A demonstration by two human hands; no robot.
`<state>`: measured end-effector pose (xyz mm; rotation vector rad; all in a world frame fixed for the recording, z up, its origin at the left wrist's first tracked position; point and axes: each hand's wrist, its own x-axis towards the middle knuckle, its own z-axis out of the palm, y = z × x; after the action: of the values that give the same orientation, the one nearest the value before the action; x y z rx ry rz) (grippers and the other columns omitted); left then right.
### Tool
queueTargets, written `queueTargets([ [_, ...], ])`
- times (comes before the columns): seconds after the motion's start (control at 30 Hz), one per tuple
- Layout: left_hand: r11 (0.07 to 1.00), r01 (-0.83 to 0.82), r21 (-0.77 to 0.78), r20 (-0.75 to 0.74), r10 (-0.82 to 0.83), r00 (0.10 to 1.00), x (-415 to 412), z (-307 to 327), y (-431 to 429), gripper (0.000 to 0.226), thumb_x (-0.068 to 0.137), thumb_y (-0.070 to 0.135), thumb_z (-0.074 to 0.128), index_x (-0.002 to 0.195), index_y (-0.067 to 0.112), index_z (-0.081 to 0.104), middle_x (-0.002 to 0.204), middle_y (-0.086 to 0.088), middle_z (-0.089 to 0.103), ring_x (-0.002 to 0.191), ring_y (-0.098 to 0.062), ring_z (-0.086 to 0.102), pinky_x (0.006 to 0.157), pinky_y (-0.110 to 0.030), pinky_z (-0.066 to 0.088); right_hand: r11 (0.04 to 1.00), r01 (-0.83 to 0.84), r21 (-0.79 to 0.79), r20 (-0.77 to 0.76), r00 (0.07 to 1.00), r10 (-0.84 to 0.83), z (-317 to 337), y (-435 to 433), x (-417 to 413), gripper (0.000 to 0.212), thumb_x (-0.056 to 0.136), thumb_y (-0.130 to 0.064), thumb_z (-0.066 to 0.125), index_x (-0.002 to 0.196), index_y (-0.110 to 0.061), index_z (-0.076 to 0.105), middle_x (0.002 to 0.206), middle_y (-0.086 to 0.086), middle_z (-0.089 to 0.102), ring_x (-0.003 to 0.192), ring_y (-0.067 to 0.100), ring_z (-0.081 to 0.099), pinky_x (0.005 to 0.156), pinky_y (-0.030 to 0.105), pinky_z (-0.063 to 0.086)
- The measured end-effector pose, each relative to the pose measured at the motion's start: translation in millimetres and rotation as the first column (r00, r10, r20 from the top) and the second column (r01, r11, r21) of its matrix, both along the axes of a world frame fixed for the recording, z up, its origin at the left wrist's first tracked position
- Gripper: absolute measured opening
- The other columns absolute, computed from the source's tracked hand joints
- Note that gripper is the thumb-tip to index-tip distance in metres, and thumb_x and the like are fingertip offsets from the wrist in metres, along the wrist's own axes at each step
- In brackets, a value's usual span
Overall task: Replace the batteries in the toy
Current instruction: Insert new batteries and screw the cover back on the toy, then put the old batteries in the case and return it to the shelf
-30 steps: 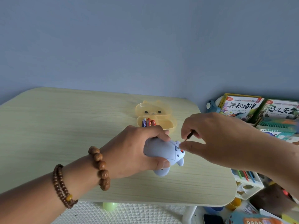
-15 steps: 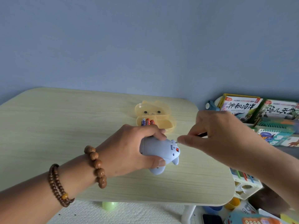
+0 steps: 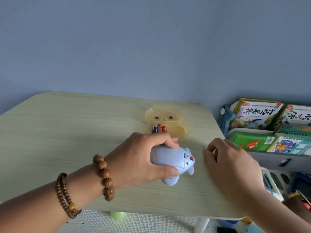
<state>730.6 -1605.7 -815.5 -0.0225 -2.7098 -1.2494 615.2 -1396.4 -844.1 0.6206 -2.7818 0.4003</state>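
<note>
With left hand (image 3: pixel 134 158) fingers (image 3: pixel 168 143) curled round the pale blue animal toy (image 3: pixel 171 158), held it sideways on the table (image 3: pixel 67 132) near batteries (image 3: pixel 159 128) in a yellow bear case (image 3: pixel 178 132), rested right hand (image 3: pixel 232 165) beside, fingers curled, any contents unclear.

Left hand (image 3: pixel 143 158), forearm from lower left: fingers curled over the toy (image 3: pixel 170 156), thumb pressed along its near side. Right hand (image 3: pixel 232 163), knuckles up: fingers curled, thumb against forefinger tip; contents of pinch hidden.
</note>
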Motion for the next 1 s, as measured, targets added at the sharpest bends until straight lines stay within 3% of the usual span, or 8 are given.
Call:
queueTargets([
  [0.13, 1.000, -0.002, -0.013, 0.015, 0.003, 1.000, 0.0, 2.1, 0.4, 0.046, 0.070, 0.036, 0.089, 0.111, 0.035, 0.067, 0.129, 0.028, 0.063, 0.114, 0.018, 0.057, 0.095, -0.009, 0.046, 0.998, -0.065, -0.016, -0.100, 0.993, 0.063, 1.0, 2.9, -0.1, 0.018, 0.090, -0.039, 0.062, 0.099, -0.024, 0.066, 0.095, -0.005, 0.061, 0.091, 0.022, 0.059, 0.057, 0.032, 0.049],
  [0.2, 0.999, -0.013, -0.033, 0.004, 0.013, 1.000, 0.6, 2.6, 0.2, 0.045, 0.071, 0.038, 0.088, 0.111, 0.035, 0.068, 0.124, 0.027, 0.066, 0.112, 0.014, 0.060, 0.093, -0.011, 0.048, 0.959, -0.279, -0.052, -0.179, 0.947, 0.266, 8.2, 9.6, 3.5, 0.036, 0.085, -0.032, 0.069, 0.118, -0.019, 0.065, 0.107, -0.003, 0.062, 0.101, 0.022, 0.059, 0.068, 0.034, 0.052],
  [0.3, 0.998, -0.041, -0.044, -0.004, 0.041, 0.999, -0.3, 2.1, -0.8, 0.044, 0.071, 0.039, 0.088, 0.110, 0.035, 0.068, 0.113, 0.022, 0.072, 0.104, 0.003, 0.067, 0.089, -0.021, 0.052, 0.803, -0.590, -0.089, -0.037, 0.807, 0.589, 23.5, 16.5, 15.1, 0.067, 0.080, -0.034, 0.069, 0.143, -0.030, 0.047, 0.136, -0.014, 0.050, 0.120, 0.008, 0.053, 0.093, 0.021, 0.046],
  [0.47, 0.996, -0.020, 0.087, 0.026, 0.018, 1.000, -1.7, 3.2, -4.2, 0.043, 0.072, 0.045, 0.081, 0.111, 0.036, 0.068, 0.111, 0.020, 0.074, 0.104, 0.000, 0.069, 0.094, -0.033, 0.055, 0.688, -0.708, -0.157, -0.035, 0.700, 0.713, 17.7, 9.4, 17.8, 0.064, 0.082, -0.044, 0.077, 0.140, -0.037, 0.052, 0.142, -0.024, 0.051, 0.126, 0.003, 0.054, 0.097, 0.022, 0.047],
  [0.6, 0.962, 0.086, 0.258, 0.092, -0.113, 0.989, -1.0, 9.9, -7.5, 0.047, 0.081, 0.056, 0.063, 0.120, 0.029, 0.064, 0.111, 0.001, 0.075, 0.101, -0.020, 0.071, 0.090, -0.051, 0.055, 0.660, -0.676, -0.327, -0.049, 0.710, 0.703, 23.2, 6.3, 15.1, 0.048, 0.085, -0.045, 0.075, 0.130, -0.031, 0.063, 0.127, -0.020, 0.063, 0.114, 0.003, 0.064, 0.091, 0.019, 0.050],
  [0.7, 0.942, 0.172, 0.290, 0.159, -0.224, 0.961, 2.7, 18.8, -18.4, 0.078, 0.070, 0.075, 0.069, 0.137, 0.040, 0.050, 0.133, 0.012, 0.062, 0.114, -0.015, 0.067, 0.095, -0.044, 0.055, 0.624, -0.559, -0.547, 0.106, 0.693, 0.713, 28.6, 6.8, 13.1, 0.047, 0.082, -0.049, 0.076, 0.125, -0.031, 0.069, 0.114, -0.010, 0.073, 0.103, 0.011, 0.072, 0.087, 0.026, 0.057],
  [0.83, 0.981, 0.166, -0.104, 0.008, -0.166, 0.986, 8.4, 31.2, -18.1, 0.115, 0.054, 0.068, 0.085, 0.148, 0.054, 0.020, 0.144, 0.027, 0.044, 0.119, -0.004, 0.061, 0.091, -0.030, 0.056, 0.586, -0.281, -0.760, 0.352, 0.580, 0.735, 38.6, 7.9, 12.6, 0.027, 0.087, -0.046, 0.068, 0.102, -0.026, 0.079, 0.084, 0.007, 0.079, 0.074, 0.013, 0.072, 0.072, 0.025, 0.058],
  [1.0, 0.987, 0.149, -0.060, -0.173, -0.157, 0.972, 4.8, 25.8, -13.2, 0.072, 0.067, 0.025, 0.094, 0.130, 0.035, 0.062, 0.128, 0.016, 0.059, 0.117, -0.015, 0.063, 0.086, -0.026, 0.058, 0.532, 0.003, -0.847, 0.487, 0.407, 0.773, 34.7, 7.1, 13.2, 0.049, 0.083, -0.051, 0.067, 0.080, -0.003, 0.075, 0.070, 0.020, 0.066, 0.067, 0.027, 0.063, 0.062, 0.031, 0.051],
])
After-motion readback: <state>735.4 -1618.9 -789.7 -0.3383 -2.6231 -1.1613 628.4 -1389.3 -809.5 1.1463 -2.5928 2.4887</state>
